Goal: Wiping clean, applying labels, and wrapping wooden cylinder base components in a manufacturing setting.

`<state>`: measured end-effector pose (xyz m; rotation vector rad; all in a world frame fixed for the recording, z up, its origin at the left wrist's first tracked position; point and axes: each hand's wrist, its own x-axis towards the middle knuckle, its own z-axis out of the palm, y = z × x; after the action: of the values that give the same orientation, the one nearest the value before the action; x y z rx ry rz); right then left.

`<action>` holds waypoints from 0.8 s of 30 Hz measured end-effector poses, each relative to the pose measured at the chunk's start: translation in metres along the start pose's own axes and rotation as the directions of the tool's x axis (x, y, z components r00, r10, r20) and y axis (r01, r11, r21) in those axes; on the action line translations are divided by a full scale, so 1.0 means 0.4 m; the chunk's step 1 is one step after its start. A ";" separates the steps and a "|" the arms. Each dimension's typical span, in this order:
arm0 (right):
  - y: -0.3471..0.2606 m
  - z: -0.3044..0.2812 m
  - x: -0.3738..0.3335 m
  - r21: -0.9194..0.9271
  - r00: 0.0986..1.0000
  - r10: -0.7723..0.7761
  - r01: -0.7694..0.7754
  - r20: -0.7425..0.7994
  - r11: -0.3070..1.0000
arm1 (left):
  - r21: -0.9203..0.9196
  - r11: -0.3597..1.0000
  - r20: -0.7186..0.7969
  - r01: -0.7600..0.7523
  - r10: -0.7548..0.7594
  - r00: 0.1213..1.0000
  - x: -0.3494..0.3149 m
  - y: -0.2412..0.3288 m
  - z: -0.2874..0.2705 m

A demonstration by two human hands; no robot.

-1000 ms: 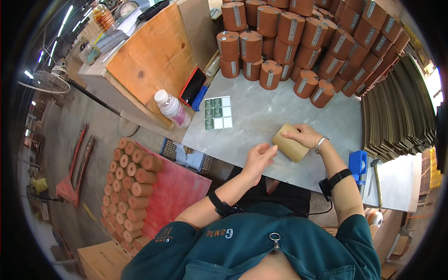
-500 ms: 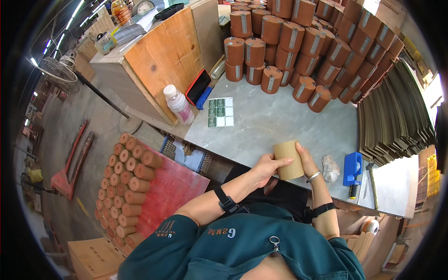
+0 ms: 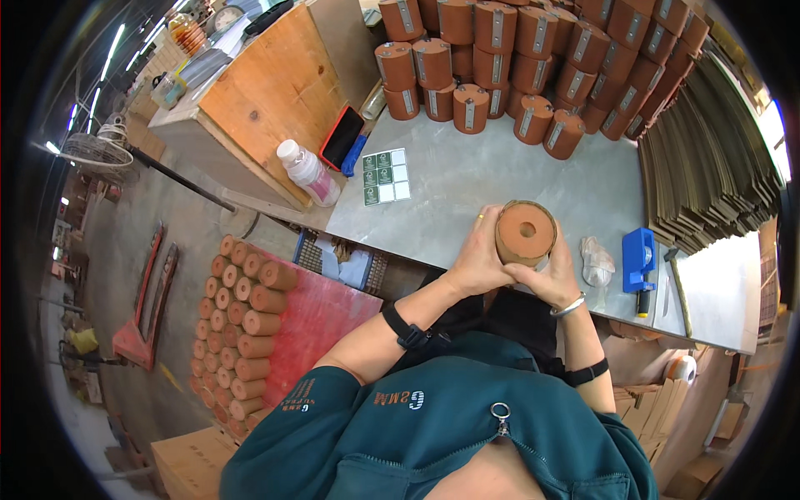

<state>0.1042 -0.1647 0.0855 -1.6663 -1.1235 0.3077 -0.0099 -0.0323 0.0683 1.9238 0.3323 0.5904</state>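
Both my hands grip a short, thick cylinder [image 3: 512, 237] above the near edge of the grey tabletop. Its end face is reddish-brown with a round hole in the middle, and a tan wrap runs around its side. My left hand [image 3: 481, 262] curves around the left side, fingers toward the far side. On the right, my right hand [image 3: 553, 273] closes around it with the thumb across the near side. The cylinder's end tilts up toward me, so most of its side is hidden.
Finished-looking brown cylinders with metal strips [image 3: 471, 108] are piled at the back. Tan sheets [image 3: 708, 158] stack at right, near a blue tape dispenser [image 3: 638, 260] and crumpled plastic [image 3: 597, 262]. A green-and-white sticker sheet [image 3: 386, 177] and bottle [image 3: 308, 173] lie left; bare cylinders [image 3: 258, 323] sit on a red board [image 3: 325, 321].
The cylinder has been tipped so its end with the hole now faces up toward me. My left hand has shifted to its far left side, and my right thumb has come across the near side.
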 end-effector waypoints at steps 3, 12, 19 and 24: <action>0.095 0.041 -0.017 0.050 0.991 0.126 -0.128 0.042 0.991 | 0.013 0.999 -0.004 -0.037 0.037 0.999 -0.004 -0.094 0.038; 0.095 0.052 -0.050 0.086 0.991 0.128 -0.130 0.030 0.988 | -0.038 0.999 0.011 0.000 0.001 1.000 -0.027 -0.106 0.041; 0.075 0.030 -0.041 0.076 0.982 0.189 -0.191 0.028 0.979 | -0.089 0.994 0.084 0.058 -0.050 0.995 -0.006 -0.087 0.020; 0.077 -0.066 -0.074 0.355 0.941 0.246 -0.317 0.233 0.879 | 0.386 0.815 0.119 -0.433 0.421 0.899 0.004 -0.057 0.011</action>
<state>0.1225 -0.2045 0.0609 -1.4588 -0.8730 0.8336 -0.0054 -0.0254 0.0467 2.4345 -0.0118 0.8375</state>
